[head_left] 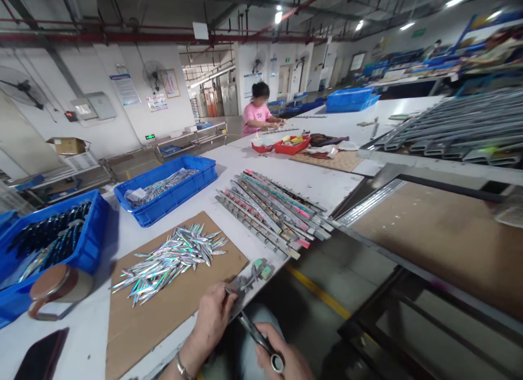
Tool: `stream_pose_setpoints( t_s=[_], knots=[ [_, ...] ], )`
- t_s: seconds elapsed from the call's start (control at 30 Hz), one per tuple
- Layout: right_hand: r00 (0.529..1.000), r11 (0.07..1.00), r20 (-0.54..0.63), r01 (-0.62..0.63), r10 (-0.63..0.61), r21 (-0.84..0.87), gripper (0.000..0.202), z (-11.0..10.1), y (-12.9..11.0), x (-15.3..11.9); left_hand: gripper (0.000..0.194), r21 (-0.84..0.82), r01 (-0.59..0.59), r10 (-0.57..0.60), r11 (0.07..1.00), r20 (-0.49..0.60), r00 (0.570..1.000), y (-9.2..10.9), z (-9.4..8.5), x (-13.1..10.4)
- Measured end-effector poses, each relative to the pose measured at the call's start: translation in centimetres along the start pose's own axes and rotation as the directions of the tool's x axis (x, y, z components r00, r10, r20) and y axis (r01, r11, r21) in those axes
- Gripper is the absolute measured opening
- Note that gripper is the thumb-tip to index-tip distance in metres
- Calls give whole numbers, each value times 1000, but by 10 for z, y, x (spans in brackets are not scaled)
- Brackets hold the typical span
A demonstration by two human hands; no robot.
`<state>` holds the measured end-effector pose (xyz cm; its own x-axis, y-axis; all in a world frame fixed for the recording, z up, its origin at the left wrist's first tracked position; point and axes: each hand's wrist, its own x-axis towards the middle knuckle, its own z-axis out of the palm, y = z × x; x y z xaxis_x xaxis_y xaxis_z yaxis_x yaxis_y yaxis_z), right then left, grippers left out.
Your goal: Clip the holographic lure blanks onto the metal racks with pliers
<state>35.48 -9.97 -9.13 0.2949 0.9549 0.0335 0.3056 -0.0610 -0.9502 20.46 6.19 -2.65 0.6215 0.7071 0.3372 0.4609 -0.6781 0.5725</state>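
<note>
At the table's front edge, my left hand (pixel 213 313) is closed, its thumb and fingers pinched around something small and dark that I cannot make out. My right hand (pixel 284 351) is wrapped around a metal hand tool (pixel 259 336) with a round, hollow end. The tool's far tip points toward my left fingers; whether they touch is unclear. Just beyond the left hand lie small metal pieces with green pads (pixel 261 270). A pile of slim, shiny silver fishing lures (pixel 171 263) covers part of a cardboard sheet (pixel 147 336) left of my hands.
Metal strips (pixel 273 211) lie bundled ahead. Blue bins (pixel 180 190) stand at left, near a brown mug (pixel 59 290) and a phone (pixel 41 355). A person in pink (pixel 257 116) works at the far side, near red trays (pixel 292 146). Metal tubes (pixel 453 127) are stacked right.
</note>
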Motion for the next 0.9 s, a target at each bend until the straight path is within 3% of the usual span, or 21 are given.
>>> stream_pose_setpoints(
  t_s=[0.1, 0.2, 0.43, 0.5, 0.57, 0.67, 0.73, 0.77, 0.8, 0.87, 0.9],
  knots=[
    [987, 895, -12, 141, -161, -423, 30, -14, -11, 2, 29, 13, 19, -20, 1000, 37, 999, 3, -3, 1],
    [968, 742, 45, 219, -248, -633, 32, -22, -20, 6, 28, -23, 7, -5, 1000, 90, 996, 8, -7, 3],
    [898, 486, 78, 305, -432, -819, 30, -22, -31, 16, 20, -63, -16, 24, 998, 124, 992, 8, -10, 1],
    [890, 452, 66, 291, -451, -843, 33, -16, -28, 18, 20, -65, -17, 24, 998, 102, 994, 8, -9, -1],
    [901, 483, 50, 277, -432, -831, 38, -8, -20, 20, 20, -66, -11, 16, 998, 78, 997, 7, -8, -2],
    [949, 721, 33, 260, -314, -642, 38, -1, -6, 26, 18, -54, -2, 5, 999, 60, 998, 8, -8, -2],
    [990, 945, 54, 143, -133, -294, 26, 1, 0, 31, 16, -34, 4, -2, 999, 61, 998, 9, -9, -2],
    [995, 998, 93, 34, -29, -48, 27, 2, 1, 33, 15, -26, 11, -9, 1000, 64, 998, 10, -9, -1],
    [987, 974, 145, -94, 65, 205, 35, 3, 2, 35, 15, -21, 19, -18, 1000, 71, 997, 10, -9, -1],
    [954, 755, 236, -293, 187, 587, 51, 6, 2, 38, 15, -21, 36, -35, 999, 77, 996, 10, -8, -1],
    [941, 639, 256, -337, 220, 691, 56, 8, 1, 39, 16, -22, 43, -41, 999, 76, 996, 10, -6, -1]
  ],
)
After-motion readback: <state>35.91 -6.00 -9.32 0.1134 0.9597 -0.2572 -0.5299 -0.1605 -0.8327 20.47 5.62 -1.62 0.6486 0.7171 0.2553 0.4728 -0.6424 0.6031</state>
